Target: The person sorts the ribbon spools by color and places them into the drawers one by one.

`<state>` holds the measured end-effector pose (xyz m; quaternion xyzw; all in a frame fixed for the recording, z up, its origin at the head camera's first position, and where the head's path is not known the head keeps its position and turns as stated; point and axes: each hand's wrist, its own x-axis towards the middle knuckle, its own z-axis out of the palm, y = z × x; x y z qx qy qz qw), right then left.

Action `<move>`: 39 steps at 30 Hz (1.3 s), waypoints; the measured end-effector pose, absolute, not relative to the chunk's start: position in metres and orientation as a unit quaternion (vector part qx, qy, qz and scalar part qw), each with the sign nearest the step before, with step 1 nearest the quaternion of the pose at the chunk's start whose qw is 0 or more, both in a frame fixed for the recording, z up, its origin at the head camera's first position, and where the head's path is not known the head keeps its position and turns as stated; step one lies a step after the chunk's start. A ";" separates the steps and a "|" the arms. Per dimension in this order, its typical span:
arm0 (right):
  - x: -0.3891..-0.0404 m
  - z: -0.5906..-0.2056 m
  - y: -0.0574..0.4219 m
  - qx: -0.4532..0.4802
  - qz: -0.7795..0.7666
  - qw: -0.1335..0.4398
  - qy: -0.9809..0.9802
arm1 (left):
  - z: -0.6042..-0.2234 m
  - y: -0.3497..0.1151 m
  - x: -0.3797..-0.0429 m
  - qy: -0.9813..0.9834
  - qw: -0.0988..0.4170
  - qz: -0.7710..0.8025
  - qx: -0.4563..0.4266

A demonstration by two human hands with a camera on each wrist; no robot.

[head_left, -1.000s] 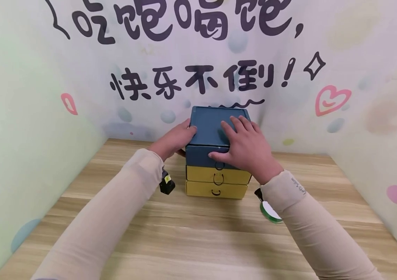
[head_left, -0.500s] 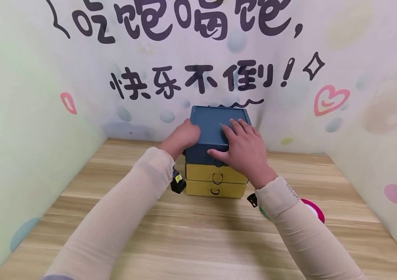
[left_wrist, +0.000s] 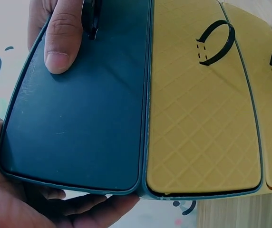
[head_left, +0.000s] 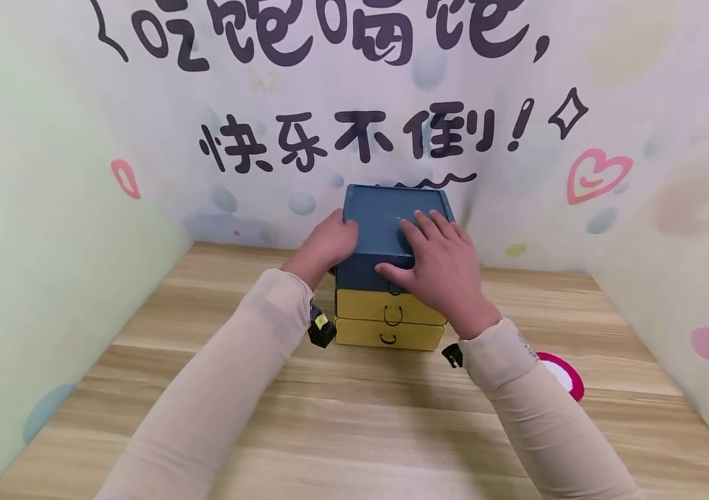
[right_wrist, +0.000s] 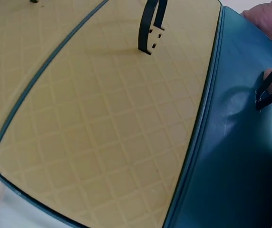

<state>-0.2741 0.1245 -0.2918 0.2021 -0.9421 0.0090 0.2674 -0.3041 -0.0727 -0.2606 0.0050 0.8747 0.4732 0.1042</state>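
- Small three-drawer cabinet (head_left: 360, 273) stands upright on wood-grain table (head_left: 304, 430), near the back wall (head_left: 504, 208), between the hands.
- Top section blue, with blue drawer front (left_wrist: 79, 128); below it, quilted yellow middle drawer (left_wrist: 202, 123), then yellow bottom drawer (head_left: 354, 335). All three fronts look closed.
- Black loop handle (left_wrist: 231, 35) on the middle front; similar loops on the other two.
- Left hand (head_left: 328, 239): partly closed round cabinet's upper left edge, gripping it; fingers along the side wall, seen in left wrist view.
- Right hand (head_left: 444, 267): spread, fingers flat on the blue top, thumb on the blue front by its loop; grasps nothing.
- Red-rimmed white round item (head_left: 559, 375) on table, partly behind right sleeve (head_left: 554, 410); can't tell what it is.
- Back wall: black Chinese lettering (head_left: 360, 135), pink heart (head_left: 598, 176).
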 end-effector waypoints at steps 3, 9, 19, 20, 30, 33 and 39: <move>-0.273 -0.292 0.125 0.201 0.012 0.276 -0.940 | -0.259 -0.072 -0.304 0.873 0.108 0.476 0.008; -0.274 -0.294 0.125 0.202 0.011 0.282 -0.938 | -0.261 -0.072 -0.305 0.874 0.109 0.474 0.003; -0.272 -0.296 0.128 0.233 0.032 0.283 -0.930 | -0.263 -0.072 -0.305 0.871 0.105 0.480 -0.002; -0.272 -0.297 0.129 0.239 0.037 0.286 -0.927 | -0.263 -0.072 -0.305 0.872 0.105 0.479 -0.002; -0.265 -0.302 0.145 0.343 0.144 0.348 -0.860 | -0.262 -0.073 -0.305 0.872 0.104 0.478 0.003; -0.257 -0.303 0.150 0.378 0.218 0.352 -0.828 | -0.262 -0.073 -0.305 0.873 0.104 0.477 0.005; -0.237 -0.310 0.153 0.429 0.239 0.410 -0.769 | -0.264 -0.072 -0.306 0.871 0.101 0.481 0.003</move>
